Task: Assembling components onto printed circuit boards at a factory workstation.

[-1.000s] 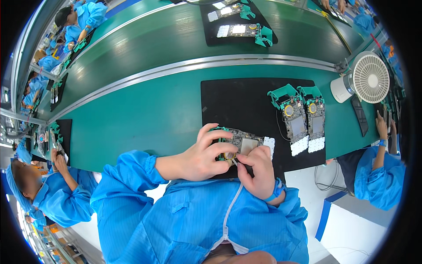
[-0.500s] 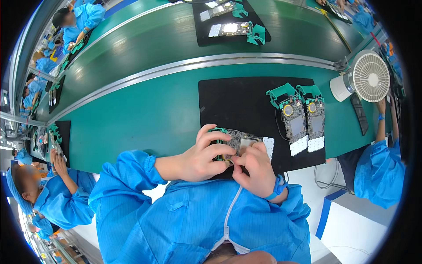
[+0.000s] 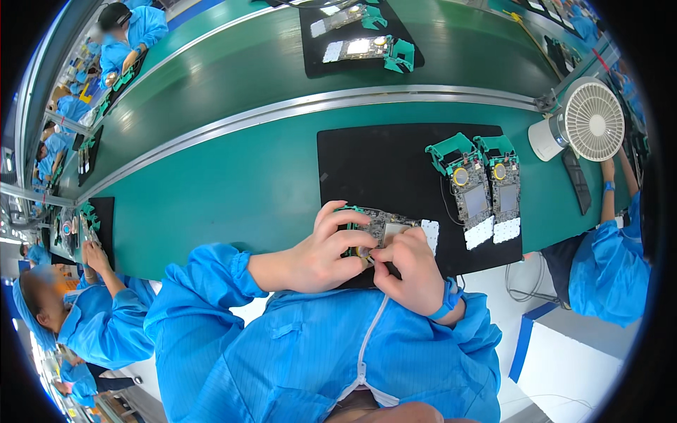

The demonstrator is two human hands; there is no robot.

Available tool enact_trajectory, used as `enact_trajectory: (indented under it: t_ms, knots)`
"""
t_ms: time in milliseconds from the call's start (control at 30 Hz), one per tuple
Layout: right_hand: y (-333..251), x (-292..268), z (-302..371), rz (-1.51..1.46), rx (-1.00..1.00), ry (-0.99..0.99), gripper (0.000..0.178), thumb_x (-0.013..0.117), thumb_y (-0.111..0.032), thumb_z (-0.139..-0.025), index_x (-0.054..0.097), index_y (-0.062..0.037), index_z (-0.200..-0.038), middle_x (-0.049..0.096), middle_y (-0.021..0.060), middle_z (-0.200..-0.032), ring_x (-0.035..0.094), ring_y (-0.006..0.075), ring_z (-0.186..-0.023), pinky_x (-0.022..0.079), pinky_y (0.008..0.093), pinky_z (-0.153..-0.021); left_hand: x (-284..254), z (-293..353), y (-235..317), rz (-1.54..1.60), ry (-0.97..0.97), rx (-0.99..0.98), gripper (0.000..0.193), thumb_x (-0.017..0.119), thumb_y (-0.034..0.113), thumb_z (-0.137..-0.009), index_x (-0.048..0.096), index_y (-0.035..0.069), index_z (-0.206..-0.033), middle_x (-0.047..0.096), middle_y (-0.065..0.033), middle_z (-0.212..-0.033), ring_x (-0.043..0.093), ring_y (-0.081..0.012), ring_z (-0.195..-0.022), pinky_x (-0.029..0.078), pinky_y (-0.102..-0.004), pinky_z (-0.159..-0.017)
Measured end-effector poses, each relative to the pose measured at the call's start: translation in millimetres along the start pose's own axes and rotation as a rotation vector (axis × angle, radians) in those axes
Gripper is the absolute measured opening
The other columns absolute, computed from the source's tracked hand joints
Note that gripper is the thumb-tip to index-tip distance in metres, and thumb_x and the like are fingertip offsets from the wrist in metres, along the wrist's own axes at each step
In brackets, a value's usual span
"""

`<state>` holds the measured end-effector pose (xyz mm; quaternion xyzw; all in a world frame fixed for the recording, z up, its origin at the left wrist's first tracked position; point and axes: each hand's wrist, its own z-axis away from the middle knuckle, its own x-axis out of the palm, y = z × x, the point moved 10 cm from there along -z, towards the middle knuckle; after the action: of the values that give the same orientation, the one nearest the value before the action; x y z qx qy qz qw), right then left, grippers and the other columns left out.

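Observation:
A circuit board [image 3: 386,224] with a white keypad end and a green plastic frame lies on the black mat [image 3: 374,166], close to my body. My left hand [image 3: 321,250] grips its left end, fingers curled over the top edge and thumb underneath at the near side. Pinched together at the near edge of the board are the fingers of my right hand [image 3: 407,266]; whatever small part sits between them is hidden. A round gold-edged part shows partly beside my left fingertips. Two similar boards [image 3: 471,197] [image 3: 505,194] with green frames lie side by side to the right.
A white fan [image 3: 592,120] stands at the right, beside a dark flat device [image 3: 576,180]. Beyond the metal rail [image 3: 303,102], a green belt [image 3: 233,67] carries another mat with boards [image 3: 358,48]. Co-workers in blue sit at left and right.
My hands stay almost in place, with only slight finger movement at the board's near edge. The mat and boards on the far belt have shifted a little left.

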<state>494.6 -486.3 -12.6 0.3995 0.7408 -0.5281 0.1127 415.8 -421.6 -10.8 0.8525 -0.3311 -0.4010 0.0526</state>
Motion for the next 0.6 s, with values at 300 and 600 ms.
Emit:
enact_trajectory:
  t_ms: [300,600]
  knots:
    - [11.1,-31.7,19.9,-0.046,0.01,0.155,0.028,0.071,0.003,-0.07,0.063,-0.0095,-0.094,0.054,0.0052,-0.073,0.05,0.0264,-0.068,0.039,0.0369,-0.064,1.3,-6.4,-1.5,-0.025,-0.043,-0.023,0.023,0.077,0.01,-0.067,0.054,0.011,-0.073,0.056,-0.0114,-0.115,0.048,-0.0378,-0.116,0.037,-0.0632,-0.097]
    - [21.6,-22.8,27.5,-0.025,0.04,0.165,0.023,0.071,-0.002,-0.073,0.064,-0.0093,-0.093,0.057,0.0052,-0.074,0.055,0.0274,-0.069,0.042,0.0379,-0.07,4.1,-5.0,-6.4,-0.035,-0.047,-0.097,0.028,0.082,0.012,-0.07,0.062,0.012,-0.091,0.053,-0.0099,-0.118,0.05,-0.0362,-0.116,0.038,-0.0595,-0.1]
